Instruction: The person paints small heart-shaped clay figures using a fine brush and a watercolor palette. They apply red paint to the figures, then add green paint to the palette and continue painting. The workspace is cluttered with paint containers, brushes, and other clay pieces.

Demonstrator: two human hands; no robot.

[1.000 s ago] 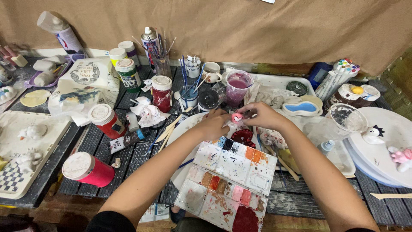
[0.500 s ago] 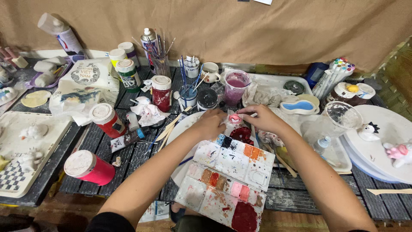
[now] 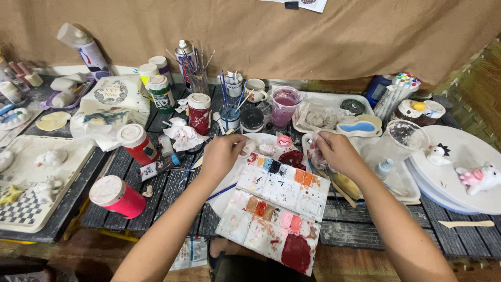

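Two hands over palette (image 3: 276, 201) | left hand (image 3: 222, 154) pinches small white piece, steadying | right hand (image 3: 336, 151) closed on crumpled wrap; brushes (image 3: 229, 102) within reach

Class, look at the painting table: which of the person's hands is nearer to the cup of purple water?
Right. The right hand lies just below and right of the purple water cup; the left hand sits farther off, below and left of it, at the palette's top corner.

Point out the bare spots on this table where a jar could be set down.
Bare dark slats lie between the paint-stained white palette and the person's right forearm. More lie beyond it, around the flat wooden stick. The round white plate is mostly bare. Around the left hand and right hand, jars and brushes crowd.
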